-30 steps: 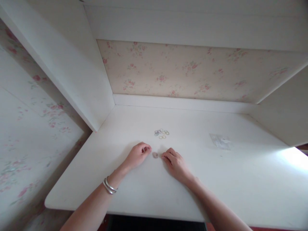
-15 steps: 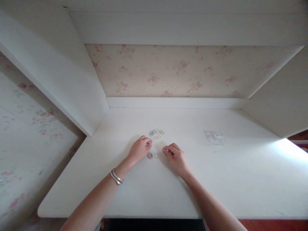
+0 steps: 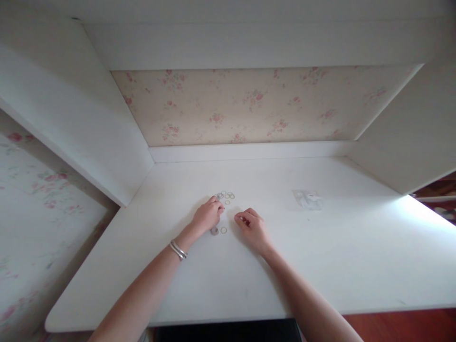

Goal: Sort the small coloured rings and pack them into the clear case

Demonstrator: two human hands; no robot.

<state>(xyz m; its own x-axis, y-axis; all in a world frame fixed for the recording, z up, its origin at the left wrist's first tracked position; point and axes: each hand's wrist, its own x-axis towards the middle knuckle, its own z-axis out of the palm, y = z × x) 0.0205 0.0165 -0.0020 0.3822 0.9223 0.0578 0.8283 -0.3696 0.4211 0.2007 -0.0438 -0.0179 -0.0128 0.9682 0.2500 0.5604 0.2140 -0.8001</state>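
The left hand (image 3: 207, 217) rests on the white desk (image 3: 320, 256), fingertips pinched together at the edge of a cluster of small rings (image 3: 225, 195); the right hand (image 3: 251, 227) lies curled, fingers together; 2 more rings (image 3: 218, 231) sit between them; a clear packet (image 3: 307, 199) lies well apart.

Both forearms are bare, with no sleeves reaching into view. The left hand (image 3: 206, 217) has two thin silver bangles (image 3: 177, 250) at its wrist, lying close together as slim, plain metal bands. The right hand (image 3: 251, 228) wears nothing at the wrist, and no rings can be made out on either hand.
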